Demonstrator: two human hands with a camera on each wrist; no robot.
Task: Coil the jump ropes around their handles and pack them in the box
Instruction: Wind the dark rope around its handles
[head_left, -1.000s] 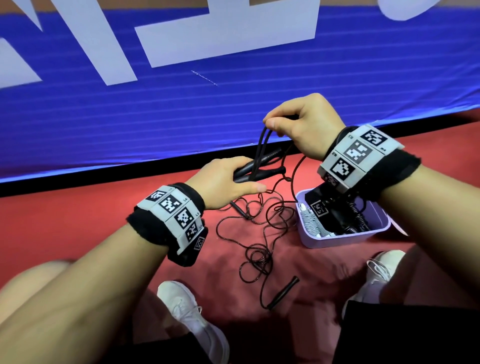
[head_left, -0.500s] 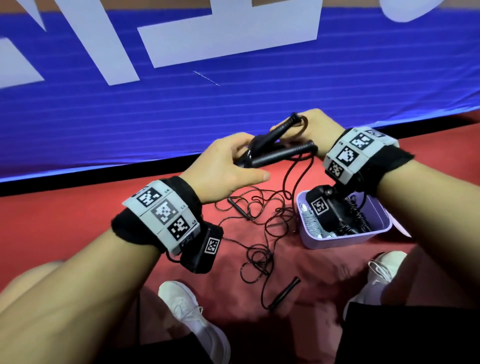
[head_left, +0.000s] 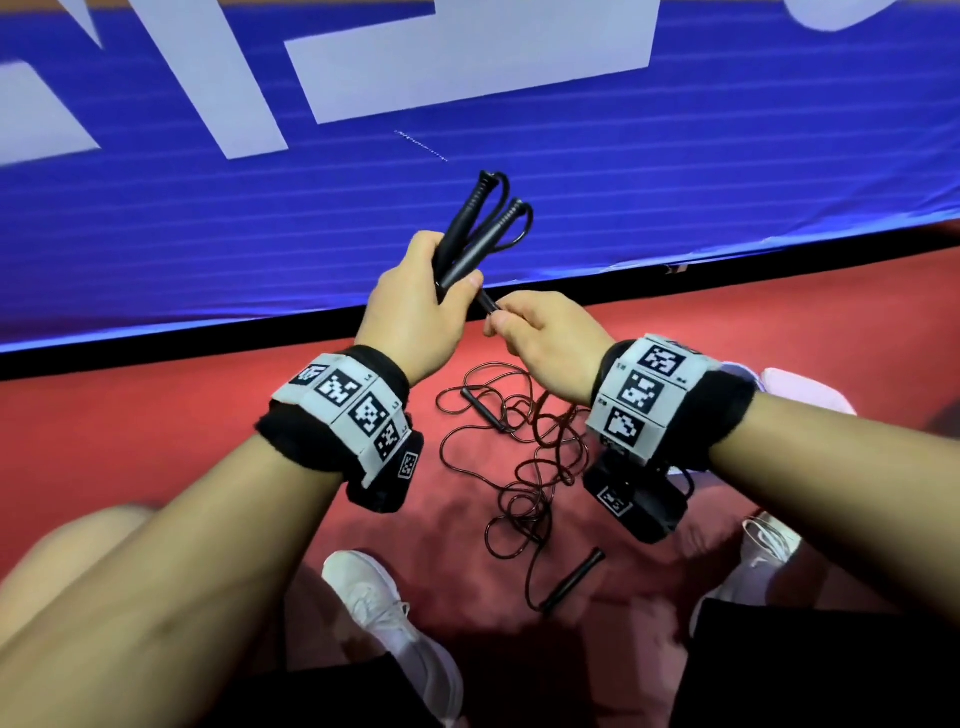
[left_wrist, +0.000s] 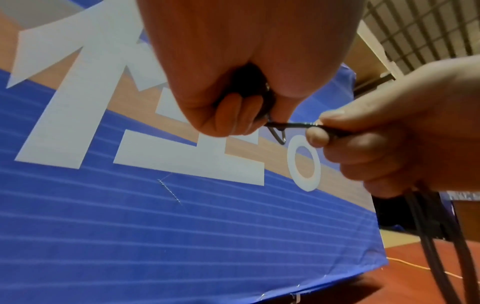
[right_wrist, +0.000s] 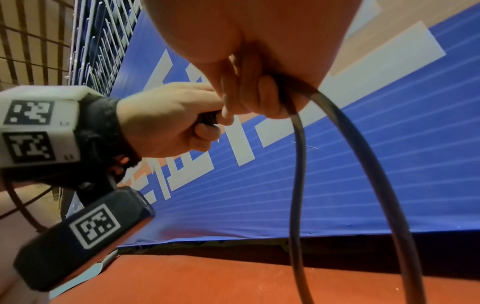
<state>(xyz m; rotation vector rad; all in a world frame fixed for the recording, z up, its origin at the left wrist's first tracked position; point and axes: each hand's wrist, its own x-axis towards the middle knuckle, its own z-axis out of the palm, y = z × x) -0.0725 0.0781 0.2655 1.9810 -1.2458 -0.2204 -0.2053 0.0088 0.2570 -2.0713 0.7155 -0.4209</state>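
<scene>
My left hand (head_left: 441, 280) grips two black handles (head_left: 478, 223) of one jump rope, held side by side and pointing up, with rope loops at their tips. Just below them my right hand (head_left: 498, 325) pinches the same black rope (left_wrist: 291, 124) where it leaves the left fist. That rope (right_wrist: 298, 164) runs through the right fist and hangs toward the floor. A second jump rope (head_left: 524, 457) lies tangled on the red floor, its handles (head_left: 571, 579) apart. The lilac box (head_left: 743, 371) is mostly hidden behind my right wrist.
A blue banner (head_left: 519, 156) with white letters stands close in front, its lower edge on the red floor (head_left: 156, 415). My white shoes (head_left: 395, 623) (head_left: 769, 551) sit either side of the loose rope. A wire grid (right_wrist: 31, 41) shows beyond the banner.
The left hand has swung the two handles from lying sideways to pointing up. The right hand has come down from beside the handle tips to just under the left fist, drawing the rope along.
</scene>
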